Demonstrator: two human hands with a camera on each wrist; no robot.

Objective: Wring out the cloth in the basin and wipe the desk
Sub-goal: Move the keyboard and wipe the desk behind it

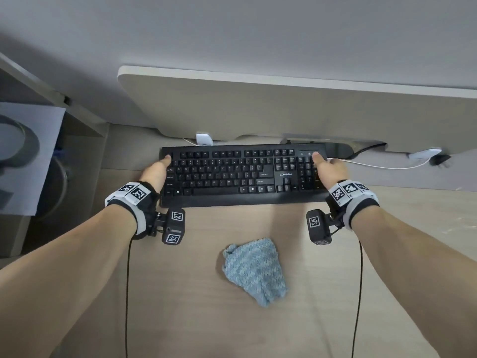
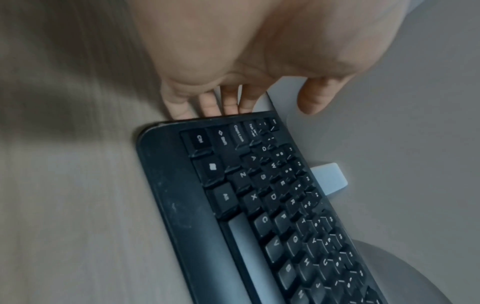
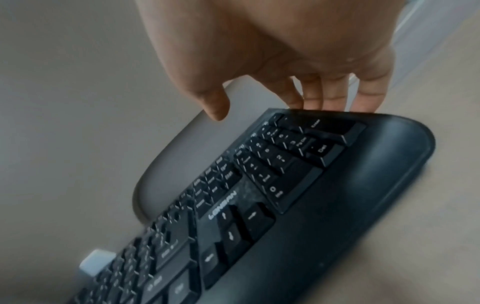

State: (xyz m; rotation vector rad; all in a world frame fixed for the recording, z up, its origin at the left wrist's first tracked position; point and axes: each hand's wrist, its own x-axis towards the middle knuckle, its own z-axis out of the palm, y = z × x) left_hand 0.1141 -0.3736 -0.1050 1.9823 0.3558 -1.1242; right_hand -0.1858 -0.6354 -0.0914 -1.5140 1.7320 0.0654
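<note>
A crumpled blue-grey cloth (image 1: 254,270) lies loose on the wooden desk (image 1: 180,306) between my forearms, and neither hand touches it. Both hands are on a black keyboard (image 1: 232,174) farther back. My left hand (image 1: 157,171) holds its left end, the fingers (image 2: 207,105) tucked behind the edge of the keyboard (image 2: 259,205) and the thumb over the top corner. My right hand (image 1: 327,169) holds the right end the same way, with fingers (image 3: 319,98) curled under the edge of the keyboard (image 3: 311,195). No basin is in view.
A pale raised shelf (image 1: 258,107) spans the back of the desk just behind the keyboard. White plugs (image 1: 204,139) and a white cable (image 1: 387,166) lie under its front edge. At the left stands a lower unit with a sheet of paper and a dark curved object (image 1: 20,146).
</note>
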